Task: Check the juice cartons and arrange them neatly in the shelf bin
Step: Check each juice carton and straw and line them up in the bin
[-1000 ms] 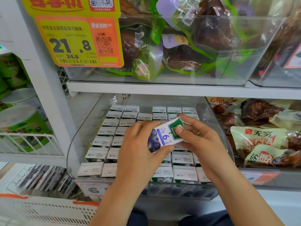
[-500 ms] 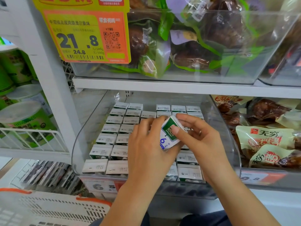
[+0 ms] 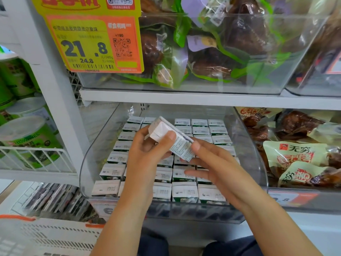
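Both hands hold one juice carton [image 3: 170, 138] above the shelf bin [image 3: 258, 163]: left hand [image 3: 147, 154] grips its white end, right hand [image 3: 208, 163] pinches the other. It is tilted, printed side up, likely for checking.

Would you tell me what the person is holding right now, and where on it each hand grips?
A juice carton: the left hand grips its upper end, the right hand pinches its lower end.

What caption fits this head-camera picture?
Both hands hold one juice carton tilted above rows of cartons in a clear bin.
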